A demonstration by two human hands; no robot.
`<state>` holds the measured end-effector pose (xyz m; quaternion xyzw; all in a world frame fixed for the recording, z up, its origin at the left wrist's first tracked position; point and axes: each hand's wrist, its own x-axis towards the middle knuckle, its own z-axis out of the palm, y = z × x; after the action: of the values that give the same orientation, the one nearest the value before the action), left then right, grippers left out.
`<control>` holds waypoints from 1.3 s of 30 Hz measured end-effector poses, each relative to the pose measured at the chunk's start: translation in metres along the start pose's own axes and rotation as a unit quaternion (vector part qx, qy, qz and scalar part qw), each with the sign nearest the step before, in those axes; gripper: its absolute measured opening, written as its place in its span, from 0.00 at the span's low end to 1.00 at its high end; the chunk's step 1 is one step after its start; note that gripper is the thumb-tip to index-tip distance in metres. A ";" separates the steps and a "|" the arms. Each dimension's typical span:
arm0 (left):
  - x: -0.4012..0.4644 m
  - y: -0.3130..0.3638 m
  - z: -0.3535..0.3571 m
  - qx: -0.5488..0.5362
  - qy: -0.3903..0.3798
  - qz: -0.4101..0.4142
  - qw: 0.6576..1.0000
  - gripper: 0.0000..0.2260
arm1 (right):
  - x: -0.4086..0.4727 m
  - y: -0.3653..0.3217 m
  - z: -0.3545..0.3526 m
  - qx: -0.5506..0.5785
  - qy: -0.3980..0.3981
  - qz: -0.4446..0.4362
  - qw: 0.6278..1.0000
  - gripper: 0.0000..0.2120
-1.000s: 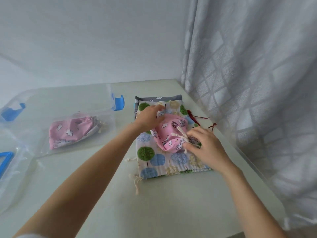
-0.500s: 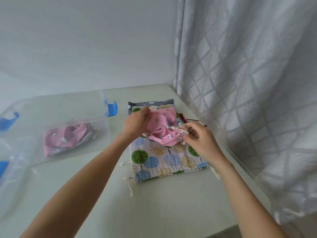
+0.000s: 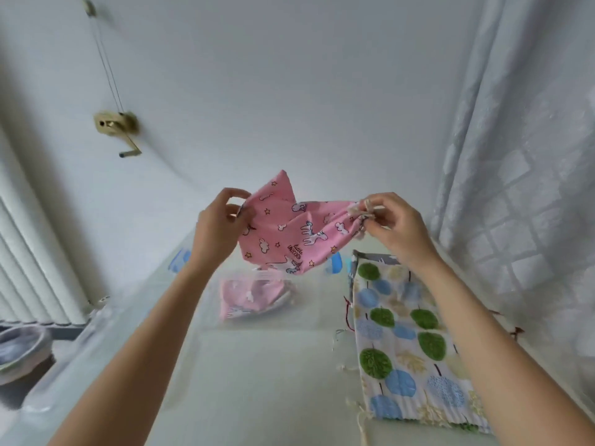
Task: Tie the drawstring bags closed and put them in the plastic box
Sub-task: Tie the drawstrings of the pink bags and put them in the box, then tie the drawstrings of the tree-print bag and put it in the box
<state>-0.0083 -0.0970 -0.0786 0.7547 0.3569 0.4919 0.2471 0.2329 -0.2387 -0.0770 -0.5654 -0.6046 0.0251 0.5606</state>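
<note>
Held above the tabletop (image 3: 257, 365), the pink unicorn drawstring bag (image 3: 289, 233) is pinched by the left hand (image 3: 219, 226) at its base and the right hand (image 3: 392, 223) at its gathered cords (image 3: 360, 212), which likely need knotting next.

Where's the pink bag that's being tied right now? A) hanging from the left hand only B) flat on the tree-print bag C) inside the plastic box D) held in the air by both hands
D: the pink bag hangs above the table, left hand gripping one end, right hand pinching the gathered end.
</note>
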 end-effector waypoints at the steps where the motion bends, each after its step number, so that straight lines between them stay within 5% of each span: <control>1: 0.007 -0.008 -0.006 0.036 0.002 0.001 0.999 0.06 | 0.011 0.002 0.012 -0.002 -0.008 -0.004 1.000 0.17; 6: 0.031 -0.050 -0.019 0.220 -0.046 -0.016 0.974 0.07 | 0.049 0.032 0.075 -0.153 -0.109 0.000 0.982 0.06; 10: 0.032 -0.068 -0.020 0.294 -0.078 -0.035 0.952 0.08 | 0.058 0.042 0.106 -0.191 -0.191 -0.002 0.963 0.08; 13: 0.024 -0.073 -0.026 0.337 -0.062 -0.025 0.939 0.10 | 0.059 0.040 0.109 -0.308 -0.265 0.000 0.914 0.16; 16: 0.009 -0.066 -0.025 0.335 -0.049 0.010 0.941 0.10 | 0.053 0.033 0.100 -0.337 -0.227 0.012 0.914 0.22; 23: -0.042 -0.016 0.015 0.129 -0.063 0.060 0.988 0.06 | -0.005 0.011 0.054 -0.236 -0.140 -0.017 0.962 0.12; 28: -0.101 0.017 0.077 0.011 -0.176 0.079 0.981 0.06 | -0.088 0.019 -0.006 -0.224 -0.108 -0.015 0.969 0.11; 34: -0.176 0.030 0.140 0.097 -0.355 0.065 0.928 0.14 | -0.192 0.053 -0.064 -0.240 -0.168 0.124 0.948 0.08; 39: -0.209 0.012 0.137 0.148 -0.386 0.084 0.907 0.17 | -0.254 0.075 -0.091 -0.319 -0.068 0.171 0.930 0.16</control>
<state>0.0667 -0.2712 -0.2422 0.9407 0.2372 0.1228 0.2090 0.2782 -0.4471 -0.2587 -0.8063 -0.5114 -0.0350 0.2952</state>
